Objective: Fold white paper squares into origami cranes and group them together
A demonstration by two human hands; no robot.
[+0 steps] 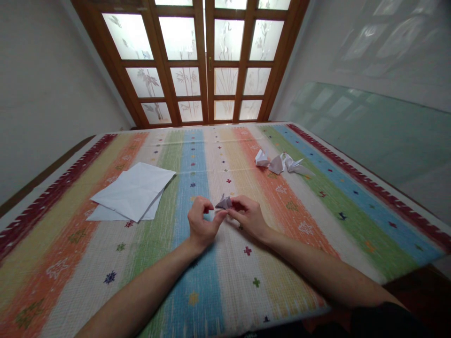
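Note:
A small folded paper piece (223,203), greyish white with pointed tips, is held just above the striped cloth between my two hands. My right hand (251,217) pinches its right side between thumb and fingers. From the left, my left hand (203,223) has its fingers curled, and its thumb reaches to the lower edge of the paper. Part of the paper is covered by the fingers, so its full shape is hard to make out. Both forearms rest low over the table.
White paper sheets (136,191) lie overlapped on the left, the top one creased. Several folded white paper figures (276,163) stand clustered at the back right. A striped tablecloth (141,281) covers the table. Beyond are wood-framed glass doors (206,61) and a glass panel (369,126).

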